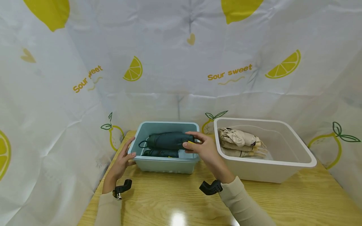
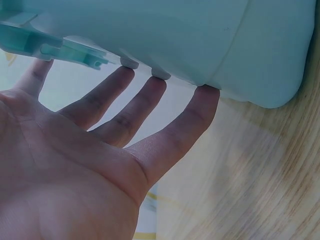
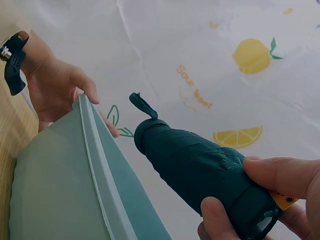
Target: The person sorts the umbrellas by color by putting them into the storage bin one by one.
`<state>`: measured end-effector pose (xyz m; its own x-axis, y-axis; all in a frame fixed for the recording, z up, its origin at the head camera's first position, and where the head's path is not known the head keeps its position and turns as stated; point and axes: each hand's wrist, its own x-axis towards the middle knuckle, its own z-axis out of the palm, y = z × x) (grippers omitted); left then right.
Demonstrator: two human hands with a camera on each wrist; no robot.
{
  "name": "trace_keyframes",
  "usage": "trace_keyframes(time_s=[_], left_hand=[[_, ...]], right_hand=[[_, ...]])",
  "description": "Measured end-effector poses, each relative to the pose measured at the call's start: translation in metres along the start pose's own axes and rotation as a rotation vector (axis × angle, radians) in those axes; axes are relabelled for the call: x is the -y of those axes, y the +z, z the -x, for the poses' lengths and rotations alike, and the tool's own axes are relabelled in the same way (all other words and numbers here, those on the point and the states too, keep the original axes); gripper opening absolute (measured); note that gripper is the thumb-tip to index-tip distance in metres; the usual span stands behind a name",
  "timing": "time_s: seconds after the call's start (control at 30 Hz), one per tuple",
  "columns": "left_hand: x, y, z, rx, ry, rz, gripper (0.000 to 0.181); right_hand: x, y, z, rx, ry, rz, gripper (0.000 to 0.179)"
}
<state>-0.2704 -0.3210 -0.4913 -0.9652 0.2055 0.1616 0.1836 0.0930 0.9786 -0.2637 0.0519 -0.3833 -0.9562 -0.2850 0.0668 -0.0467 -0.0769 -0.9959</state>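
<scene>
A dark green folded umbrella (image 1: 169, 140) with a wrist loop is held by my right hand (image 1: 205, 150) at its right end. In the right wrist view the thumb and fingers pinch the folded umbrella (image 3: 200, 170) near a yellow tag, above the rim of the light blue bin (image 3: 95, 155). Another dark green folded umbrella (image 1: 161, 153) lies lower, inside the blue bin (image 1: 164, 165). My left hand (image 1: 121, 160) rests at that bin's left side, thumb at the rim. Its extended fingers (image 2: 175, 130) touch the outer wall in the left wrist view.
To the right stands a larger white bin (image 1: 263, 171) with several beige folded umbrellas (image 1: 240, 139) piled at its left end. Both bins sit on a wooden table (image 1: 158, 194). A lemon-printed white sheet (image 1: 169, 62) hangs behind and at the sides.
</scene>
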Motion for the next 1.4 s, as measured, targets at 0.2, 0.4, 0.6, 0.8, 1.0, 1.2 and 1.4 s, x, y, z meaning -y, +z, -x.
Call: trace_keyframes(time_s=[0.2,0.4,0.6,0.8,1.0,1.2,1.4], left_hand=[[0.000,0.000,0.001,-0.001,-0.003,0.000,0.071],[0.000,0.001,0.001,-0.003,-0.002,-0.001,0.071],[-0.001,0.001,0.001,0.005,0.008,0.003,0.071],[0.000,0.000,0.001,-0.003,0.001,0.002,0.071],[0.000,0.000,0.001,-0.013,-0.004,-0.003,0.071],[-0.001,0.001,0.001,-0.010,0.000,0.002,0.071],[-0.003,0.002,0.001,-0.003,0.005,0.001,0.070]], right_hand=[[0.004,0.007,-0.015,-0.011,0.025,0.027,0.051],[0.004,0.011,-0.028,0.011,0.034,-0.008,0.049],[0.002,0.017,-0.038,0.026,0.045,-0.015,0.047],[0.001,0.024,-0.049,0.028,0.067,-0.030,0.047],[-0.002,0.031,-0.057,0.023,0.099,-0.006,0.047],[-0.006,0.036,-0.066,-0.004,0.119,0.012,0.046],[-0.009,0.039,-0.073,-0.031,0.139,0.035,0.046]])
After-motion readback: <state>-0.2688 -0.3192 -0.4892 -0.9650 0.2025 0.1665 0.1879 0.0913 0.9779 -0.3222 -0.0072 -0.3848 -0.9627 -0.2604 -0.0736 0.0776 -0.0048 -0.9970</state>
